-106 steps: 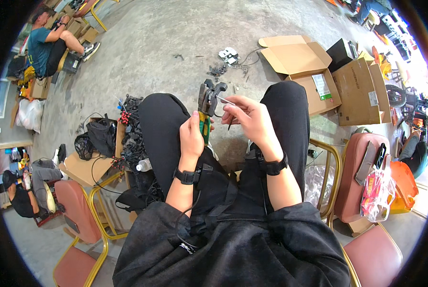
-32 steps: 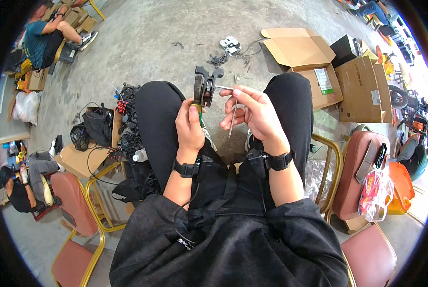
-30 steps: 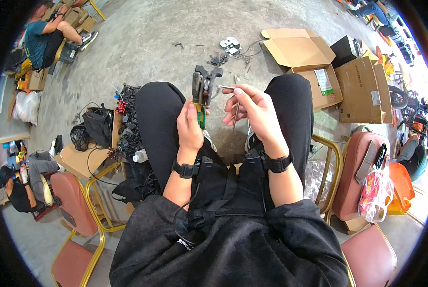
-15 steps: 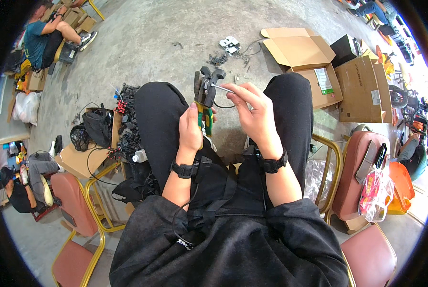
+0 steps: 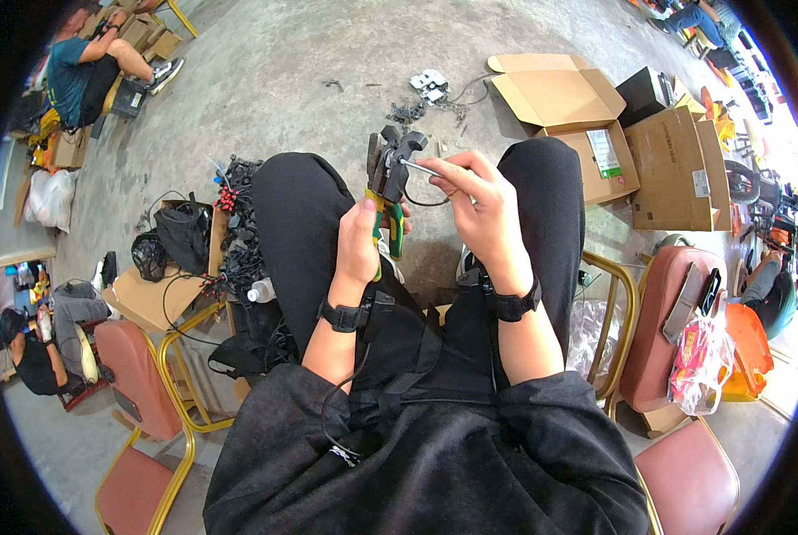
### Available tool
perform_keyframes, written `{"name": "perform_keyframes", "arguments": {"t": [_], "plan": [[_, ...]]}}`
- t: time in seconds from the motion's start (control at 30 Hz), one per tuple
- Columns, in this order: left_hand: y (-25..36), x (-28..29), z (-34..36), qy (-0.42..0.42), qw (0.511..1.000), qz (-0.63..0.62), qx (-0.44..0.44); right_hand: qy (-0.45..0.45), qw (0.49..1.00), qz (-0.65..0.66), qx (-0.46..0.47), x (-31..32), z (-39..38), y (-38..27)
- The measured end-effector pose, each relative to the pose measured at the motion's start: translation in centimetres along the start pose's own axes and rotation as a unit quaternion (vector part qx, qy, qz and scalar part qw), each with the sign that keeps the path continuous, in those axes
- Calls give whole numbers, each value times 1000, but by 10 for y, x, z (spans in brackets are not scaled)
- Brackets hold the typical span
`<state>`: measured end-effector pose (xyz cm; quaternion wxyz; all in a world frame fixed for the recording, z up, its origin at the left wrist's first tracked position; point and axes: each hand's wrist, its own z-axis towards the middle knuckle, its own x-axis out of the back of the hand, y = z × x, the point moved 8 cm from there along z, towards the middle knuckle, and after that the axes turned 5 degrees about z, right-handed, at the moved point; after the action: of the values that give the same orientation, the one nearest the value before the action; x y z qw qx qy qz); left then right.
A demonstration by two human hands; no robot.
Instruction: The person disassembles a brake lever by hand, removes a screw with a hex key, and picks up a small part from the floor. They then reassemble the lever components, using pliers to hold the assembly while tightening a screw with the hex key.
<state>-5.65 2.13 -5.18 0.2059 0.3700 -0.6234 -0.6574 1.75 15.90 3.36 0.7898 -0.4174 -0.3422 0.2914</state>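
Observation:
Between my knees, my left hand (image 5: 357, 242) is closed around pliers with green and yellow handles (image 5: 395, 234), their jaws pointing away from me. A small black device part (image 5: 408, 145) sits at the jaws; whether they clamp it or lie beside it, I cannot tell. My right hand (image 5: 486, 207) pinches a thin silver metal rod (image 5: 419, 167), its far tip touching the black part. The rod's other end is hidden in my fingers, so its kind does not show. A black cable (image 5: 427, 204) loops from the part below the rod.
Small parts and a white-silver piece (image 5: 429, 85) lie on the concrete floor ahead. An open cardboard box (image 5: 570, 94) stands at the right, a heap of black cabled parts (image 5: 243, 223) at the left. Chairs (image 5: 675, 321) flank me. Another person (image 5: 82, 76) sits far left.
Both hands, with the pliers, black part and rod, have shifted slightly right and toward me. The rod's tip stays on the part.

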Motion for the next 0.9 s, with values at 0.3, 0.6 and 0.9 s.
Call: {"name": "perform_keyframes", "arguments": {"t": [0.3,0.6,0.9], "plan": [[-6,8,0,39,993,113,4,-17,997,-65,41,1,0,-6],[7,11,1,66,961,263,-49,-43,946,264,-183,-8,-6,35],[15,17,-1,108,961,242,-85,-114,813,446,-358,-26,-18,35]]}}
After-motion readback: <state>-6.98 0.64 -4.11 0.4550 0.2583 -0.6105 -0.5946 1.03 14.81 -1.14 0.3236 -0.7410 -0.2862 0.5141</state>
